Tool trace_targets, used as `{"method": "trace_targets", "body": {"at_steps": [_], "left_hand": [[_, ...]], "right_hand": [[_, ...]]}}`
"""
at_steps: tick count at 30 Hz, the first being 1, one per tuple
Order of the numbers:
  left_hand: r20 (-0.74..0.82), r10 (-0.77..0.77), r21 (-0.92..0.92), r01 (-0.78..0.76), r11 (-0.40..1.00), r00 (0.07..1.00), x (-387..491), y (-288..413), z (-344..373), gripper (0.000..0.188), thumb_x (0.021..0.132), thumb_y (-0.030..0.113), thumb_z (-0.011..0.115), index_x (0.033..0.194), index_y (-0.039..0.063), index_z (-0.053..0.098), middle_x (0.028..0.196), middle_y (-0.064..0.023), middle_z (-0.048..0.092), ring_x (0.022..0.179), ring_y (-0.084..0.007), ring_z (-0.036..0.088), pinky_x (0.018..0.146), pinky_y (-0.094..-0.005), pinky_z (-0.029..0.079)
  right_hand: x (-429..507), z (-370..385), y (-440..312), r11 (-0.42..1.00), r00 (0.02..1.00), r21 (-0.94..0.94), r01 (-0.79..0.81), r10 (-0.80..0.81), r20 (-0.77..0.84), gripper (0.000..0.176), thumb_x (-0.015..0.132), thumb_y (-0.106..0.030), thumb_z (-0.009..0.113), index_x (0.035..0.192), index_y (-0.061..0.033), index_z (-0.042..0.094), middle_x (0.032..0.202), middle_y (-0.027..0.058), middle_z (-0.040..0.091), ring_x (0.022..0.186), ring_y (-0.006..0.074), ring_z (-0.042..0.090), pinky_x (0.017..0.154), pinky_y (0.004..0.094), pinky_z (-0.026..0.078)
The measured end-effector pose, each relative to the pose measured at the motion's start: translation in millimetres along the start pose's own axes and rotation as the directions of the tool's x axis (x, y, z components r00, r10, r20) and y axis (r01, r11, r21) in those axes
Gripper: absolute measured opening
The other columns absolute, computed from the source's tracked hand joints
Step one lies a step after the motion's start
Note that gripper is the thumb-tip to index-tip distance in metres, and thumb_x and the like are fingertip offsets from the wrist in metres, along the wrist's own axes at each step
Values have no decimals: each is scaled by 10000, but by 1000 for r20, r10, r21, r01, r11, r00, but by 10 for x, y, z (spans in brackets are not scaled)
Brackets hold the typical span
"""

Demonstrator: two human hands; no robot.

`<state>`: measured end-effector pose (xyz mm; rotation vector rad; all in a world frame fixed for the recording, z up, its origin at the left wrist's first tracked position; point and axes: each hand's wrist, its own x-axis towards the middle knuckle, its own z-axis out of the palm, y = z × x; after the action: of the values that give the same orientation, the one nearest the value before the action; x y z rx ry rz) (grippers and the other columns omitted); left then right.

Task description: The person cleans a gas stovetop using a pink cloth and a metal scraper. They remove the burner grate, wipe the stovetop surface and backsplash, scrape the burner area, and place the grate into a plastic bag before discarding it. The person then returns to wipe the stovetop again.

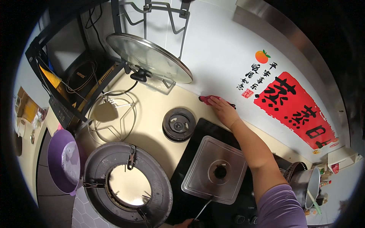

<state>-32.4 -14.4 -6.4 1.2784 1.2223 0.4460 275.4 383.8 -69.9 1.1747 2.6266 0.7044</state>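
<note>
My right hand (223, 109) presses a red cloth (209, 99) onto the back of the cream countertop (151, 111), where it meets the white wall. Its fingers lie flat over the bunched cloth. Only a little of my left hand (184, 223) shows at the bottom edge, beside the black handle of a thin metal rod (204, 211); its grip is cut off. Under my right forearm, a square metal plate (199, 171) with a dark round centre lies over the black glass hob (204, 128). A round dark burner part (179, 124) sits on the countertop left of the hob.
A large dark burner ring (98, 165) stands at the front left, near a purple basin (63, 159) with suds. Behind are a wire stand (124, 107), a glass lid (159, 61) and a black rack (77, 112). A metal pot (305, 185) stands right.
</note>
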Motion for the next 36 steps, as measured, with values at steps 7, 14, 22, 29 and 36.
{"method": "trace_targets", "body": {"at_steps": [7,14,22,29,36], "left_hand": [[165,-200,-105,219,970,966,-102,163,-235,524,783,317,745,1196,65,542,847,-170,637,765,-317,644,650,-409,507],[43,-10,-63,13,998,999,-104,137,-209,504,760,309,761,1160,68,571,792,-164,638,701,-328,645,624,-420,509],[-12,28,6,-28,1000,1000,43,243,-43,402,740,264,767,1034,34,619,712,-157,620,615,-295,604,590,-398,494],[47,89,13,-89,996,995,177,359,53,380,738,225,771,1035,38,625,692,-147,606,587,-267,587,567,-377,485],[80,139,14,-140,990,987,75,502,172,379,728,241,780,1014,45,627,678,-134,595,566,-238,567,559,-370,482]], "right_hand": [[-439,-1197,749,937,885,154,-315,348,-309,411,885,-84,473,1292,-62,531,1352,121,527,1288,268,458,1080,386,365],[399,-1974,1135,936,597,17,-353,239,-766,495,764,73,510,1253,1,538,1374,188,495,1277,398,449,1074,474,374],[882,-1696,794,989,814,33,-147,140,-564,399,925,-84,479,1314,2,479,1436,120,446,1357,265,387,1142,399,282],[-1117,-1813,1472,759,632,-107,-642,444,-635,515,726,37,554,1230,-64,561,1319,185,540,1174,393,543,1044,526,390],[-2305,-1330,1447,251,76,156,-955,720,-690,578,773,37,511,1344,-38,469,1403,238,433,1338,390,371,1107,525,267]]}}
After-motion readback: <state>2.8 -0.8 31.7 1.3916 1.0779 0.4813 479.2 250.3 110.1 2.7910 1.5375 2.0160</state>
